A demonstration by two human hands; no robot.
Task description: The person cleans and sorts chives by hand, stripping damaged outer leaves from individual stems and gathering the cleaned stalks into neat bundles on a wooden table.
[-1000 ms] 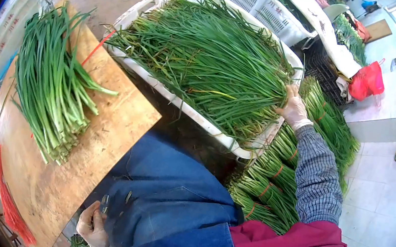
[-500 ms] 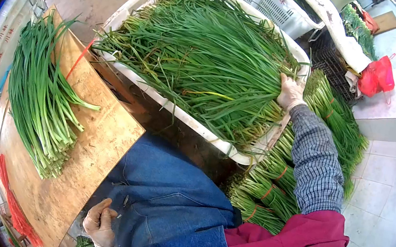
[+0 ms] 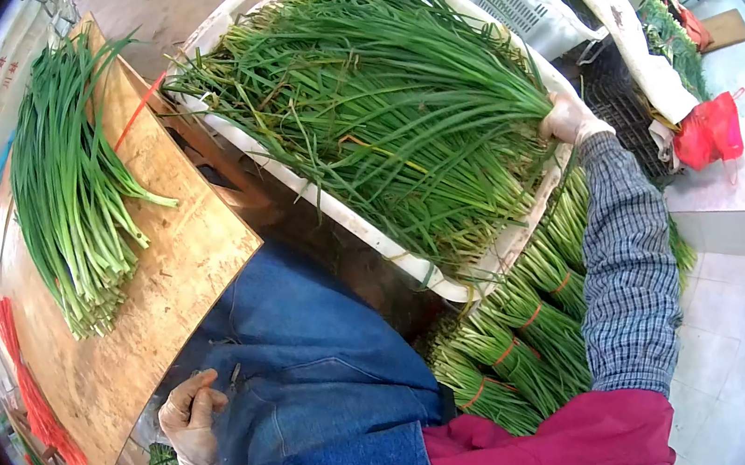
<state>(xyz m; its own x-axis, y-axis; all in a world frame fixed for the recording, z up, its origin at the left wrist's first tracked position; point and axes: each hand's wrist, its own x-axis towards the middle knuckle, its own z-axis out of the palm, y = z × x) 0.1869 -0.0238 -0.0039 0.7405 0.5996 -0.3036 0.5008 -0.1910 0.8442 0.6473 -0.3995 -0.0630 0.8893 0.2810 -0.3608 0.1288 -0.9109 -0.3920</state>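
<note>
The right hand (image 3: pixel 568 120), in a pale glove, has its fingers closed round the stem ends of a bunch of long green stalks (image 3: pixel 491 81), whose leaves fan out leftward from the grip over the white crate (image 3: pixel 451 290). More loose stalks (image 3: pixel 433 198) fill that crate, below and to the left of these fingers. Below them too, just outside the crate's near end, lie stacked bundles (image 3: pixel 519 369) bound with red ties. A red plastic bag (image 3: pixel 710 133) sits to their right, and a perforated crate (image 3: pixel 506 7) stands above and left of them. The left hand (image 3: pixel 193 425), also gloved, is well apart near the lap, beside the blue apron (image 3: pixel 326 368); its fingers are loosely curled, and whether they pinch anything cannot be told. Up and left of those fingers, a wooden worktop (image 3: pixel 192 242) carries a loose bunch of stalks (image 3: pixel 75 203), cut ends toward them, while a bundle of red strips (image 3: pixel 39 396) lies directly left of them.
</note>
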